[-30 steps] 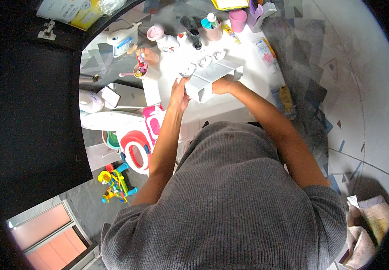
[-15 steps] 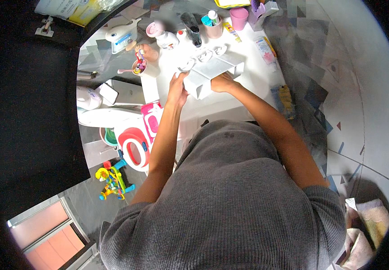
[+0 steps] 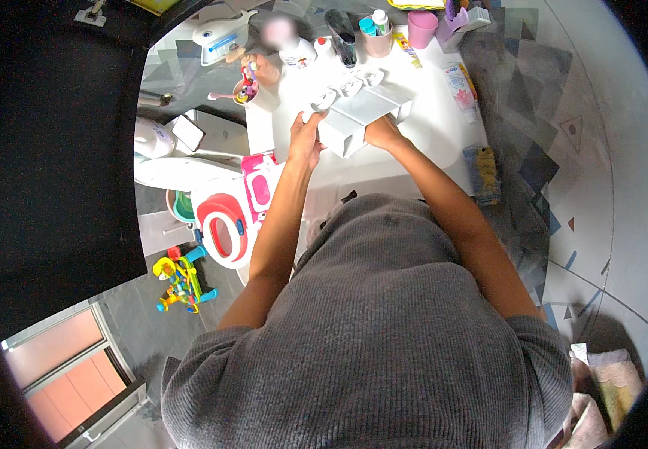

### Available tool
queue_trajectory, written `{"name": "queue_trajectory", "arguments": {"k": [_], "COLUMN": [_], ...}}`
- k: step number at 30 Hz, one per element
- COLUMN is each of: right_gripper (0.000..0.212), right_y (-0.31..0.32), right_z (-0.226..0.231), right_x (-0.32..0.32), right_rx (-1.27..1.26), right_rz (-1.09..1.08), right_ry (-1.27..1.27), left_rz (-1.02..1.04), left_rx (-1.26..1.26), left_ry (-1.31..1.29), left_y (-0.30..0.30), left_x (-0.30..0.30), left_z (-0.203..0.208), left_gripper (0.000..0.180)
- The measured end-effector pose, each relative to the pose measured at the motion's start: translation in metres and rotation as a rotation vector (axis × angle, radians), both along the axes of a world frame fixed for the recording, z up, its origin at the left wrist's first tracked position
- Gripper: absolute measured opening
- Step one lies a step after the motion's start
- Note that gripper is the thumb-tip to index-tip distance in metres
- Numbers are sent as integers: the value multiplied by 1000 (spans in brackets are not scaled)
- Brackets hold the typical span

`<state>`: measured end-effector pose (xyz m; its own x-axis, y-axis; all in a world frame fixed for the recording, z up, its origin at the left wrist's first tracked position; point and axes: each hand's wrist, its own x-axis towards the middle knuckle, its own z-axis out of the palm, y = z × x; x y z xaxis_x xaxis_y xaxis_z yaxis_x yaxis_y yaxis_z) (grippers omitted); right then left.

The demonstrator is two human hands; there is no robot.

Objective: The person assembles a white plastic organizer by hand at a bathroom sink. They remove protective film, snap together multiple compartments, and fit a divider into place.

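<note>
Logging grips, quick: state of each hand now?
Left hand: holding the white holder by its left end.
Right hand: at the holder, fingers hidden; open or closed unclear.

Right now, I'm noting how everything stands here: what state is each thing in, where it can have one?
White holder: held, near end open.
Left hand: gripping the holder's left end.
Right hand: at the holder, fingers hidden.
Red-capped bottle: upright, cap on.
Pink cup: upright.
Pale cup: upright, holding small colourful items.
White tube: lying flat.
</note>
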<state>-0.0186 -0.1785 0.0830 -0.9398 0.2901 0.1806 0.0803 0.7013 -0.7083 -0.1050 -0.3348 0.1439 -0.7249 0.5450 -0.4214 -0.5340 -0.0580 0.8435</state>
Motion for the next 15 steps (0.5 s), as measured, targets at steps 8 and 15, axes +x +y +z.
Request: {"name": "queue_trajectory", "arguments": {"k": [8, 15], "right_gripper": [65, 65], "right_y": [4, 12], "right_z": [-12, -7], "right_x": [-3, -4], "right_rx": [191, 90], "right_rz": [-58, 48], "right_ry": [-59, -145], "left_rz": [-7, -38], "left_rx": [-166, -126], "left_ry": [121, 115], "left_y": [15, 13], "left_x": [22, 16], "left_z": [35, 30], "left_gripper": [57, 40]}}
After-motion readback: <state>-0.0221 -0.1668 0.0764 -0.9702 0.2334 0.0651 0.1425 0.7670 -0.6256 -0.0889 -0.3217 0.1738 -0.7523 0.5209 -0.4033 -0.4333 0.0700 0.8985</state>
